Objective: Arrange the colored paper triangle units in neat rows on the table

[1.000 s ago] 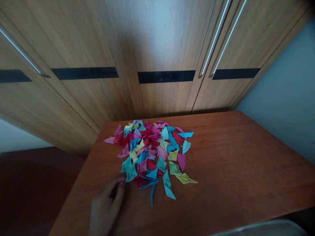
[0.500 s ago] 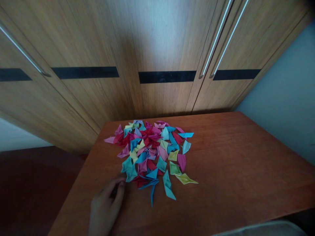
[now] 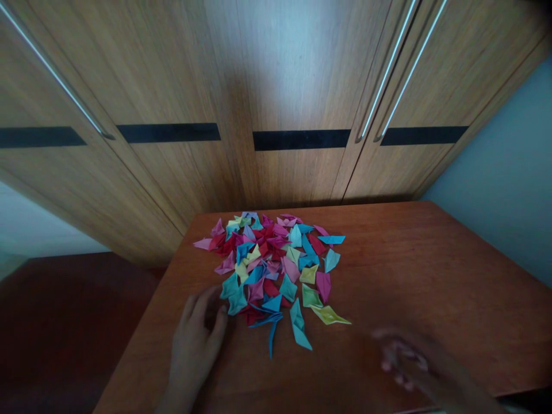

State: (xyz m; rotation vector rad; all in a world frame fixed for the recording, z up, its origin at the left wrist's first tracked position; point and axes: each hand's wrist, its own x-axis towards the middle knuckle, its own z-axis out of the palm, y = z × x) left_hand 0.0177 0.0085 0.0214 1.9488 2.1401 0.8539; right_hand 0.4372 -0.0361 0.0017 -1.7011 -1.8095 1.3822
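"Heap of folded paper on our table; what do we have at its left?"

"Our left hand, by its near left edge. Thumb and fingers curve well apart, and we see nothing between them. The teal paper is right beside the fingertips; whether we touch it, we can't tell."

"How would it handle?"

"Light and crisp, we judge, dry rather than slippery, and easily crushed. We'd pinch it softly by a doubled fold."

"And further right?"

"At the heap's near edge, the blue strip runs lengthwise toward us. Right of that, the aqua paper slants out from the heap, long axis running toward us and rightward. We'd hold that by its broader middle."

"Then the yellow paper?"

"At the heap's near right corner, more crosswise, its thin tip pointing right. We'd spare that tip; it would likely bend."

"What of our right hand?"

"Right of the heap, well apart from it, fingers curled but blurred. We can't tell how far it's closed, or whether it has anything."
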